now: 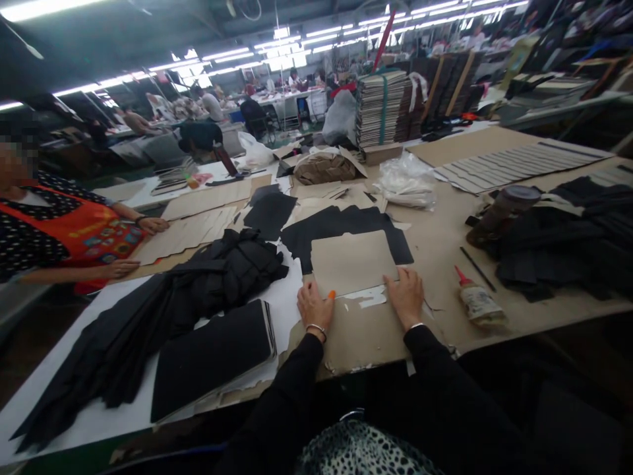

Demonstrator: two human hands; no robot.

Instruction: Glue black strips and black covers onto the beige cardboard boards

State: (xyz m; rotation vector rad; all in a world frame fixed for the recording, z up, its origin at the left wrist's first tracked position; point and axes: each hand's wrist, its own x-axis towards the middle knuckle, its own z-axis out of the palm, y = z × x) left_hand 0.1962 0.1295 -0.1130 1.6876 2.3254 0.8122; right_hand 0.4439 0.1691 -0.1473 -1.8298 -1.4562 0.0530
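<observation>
A beige rectangular sheet (353,260) lies in front of me, its far part over dark fabric pieces (324,227). My left hand (315,307) is at its near left corner, with something orange at the thumb. At the near right corner my right hand (406,297) touches the sheet's edge with its fingers. Both hands seem to pinch or press the corners, palms down. Torn white paper scraps (370,297) lie between the hands on a brown board (359,336).
Left are a black fabric pile (217,270) and a stack of black sheets (212,356). Right are a glue bottle (479,300), a black stick (477,269), a brown jar (504,214) and dark fabric (568,244). A person in an orange apron (106,231) works at far left.
</observation>
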